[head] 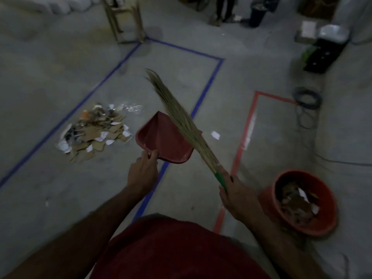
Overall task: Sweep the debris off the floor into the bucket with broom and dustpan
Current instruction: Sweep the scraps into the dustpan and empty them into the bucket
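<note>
One bucket [302, 204] holds paper scraps [298, 200]; dustpan [163, 141] empty, in left hand [143, 174].

I seem to be looking into a dim workshop or warehouse space: a bare concrete floor [60, 67] marked off in rectangles of blue tape [207, 87] and red tape [249, 121]. A wooden stool [124, 21], coiled cables [307, 97] and a black equipment case [322, 53] sit round the edges.

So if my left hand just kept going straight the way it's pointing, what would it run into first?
Your left hand already holds the red dustpan, so that leads. Straight on looks like bare floor just right of the debris pile, though depth is unclear.
</note>
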A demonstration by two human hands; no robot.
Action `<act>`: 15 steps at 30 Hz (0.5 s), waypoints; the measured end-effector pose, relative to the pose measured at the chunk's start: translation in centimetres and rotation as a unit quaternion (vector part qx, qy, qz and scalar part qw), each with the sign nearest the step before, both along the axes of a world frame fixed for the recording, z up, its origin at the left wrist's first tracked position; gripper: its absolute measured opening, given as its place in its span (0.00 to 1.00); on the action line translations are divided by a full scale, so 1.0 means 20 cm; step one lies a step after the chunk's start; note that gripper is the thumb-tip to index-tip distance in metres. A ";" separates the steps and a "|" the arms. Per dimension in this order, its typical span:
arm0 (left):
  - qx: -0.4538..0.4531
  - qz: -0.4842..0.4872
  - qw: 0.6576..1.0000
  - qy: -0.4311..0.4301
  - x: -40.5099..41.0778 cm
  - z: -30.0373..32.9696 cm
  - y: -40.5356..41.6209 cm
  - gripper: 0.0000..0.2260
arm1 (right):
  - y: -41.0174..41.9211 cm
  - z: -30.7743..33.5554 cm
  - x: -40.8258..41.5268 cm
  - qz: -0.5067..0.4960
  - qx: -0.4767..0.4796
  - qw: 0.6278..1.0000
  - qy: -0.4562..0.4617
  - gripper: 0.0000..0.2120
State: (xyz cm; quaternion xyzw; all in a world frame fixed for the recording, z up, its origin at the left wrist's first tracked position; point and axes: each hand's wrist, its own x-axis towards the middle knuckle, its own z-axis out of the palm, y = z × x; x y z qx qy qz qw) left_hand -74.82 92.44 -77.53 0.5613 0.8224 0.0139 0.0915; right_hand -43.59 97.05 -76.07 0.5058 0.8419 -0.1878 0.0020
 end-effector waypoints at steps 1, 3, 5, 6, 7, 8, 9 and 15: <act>-0.002 0.021 1.000 0.000 -0.11 0.00 -0.06 0.13 | 0.00 0.00 -0.12 0.012 -0.001 1.000 -0.009 0.32; -0.004 0.065 0.998 -0.001 -0.34 -0.02 -0.18 0.14 | 0.01 -0.01 -0.35 0.041 -0.007 0.999 -0.010 0.32; -0.003 0.105 0.994 0.000 -0.54 -0.03 -0.29 0.15 | 0.02 -0.02 -0.56 0.069 -0.008 0.998 -0.009 0.31; -0.002 0.125 0.992 0.003 -0.62 -0.03 -0.35 0.15 | 0.02 -0.03 -0.66 0.086 -0.006 0.996 -0.011 0.30; 0.000 0.143 0.990 0.005 -0.70 -0.03 -0.40 0.15 | 0.02 -0.03 -0.75 0.101 -0.011 0.995 -0.016 0.30; 0.005 0.161 0.987 0.004 -0.76 -0.03 -0.45 0.14 | 0.02 -0.03 -0.84 0.117 -0.012 0.993 -0.019 0.30; 0.011 0.179 0.984 0.003 -0.82 -0.04 -0.50 0.14 | 0.03 -0.03 -0.92 0.133 -0.013 0.991 -0.023 0.31; 0.012 0.275 0.961 -0.008 -1.02 -0.13 -0.68 0.11 | 0.14 -0.04 -1.31 0.228 -0.033 0.973 -0.016 0.33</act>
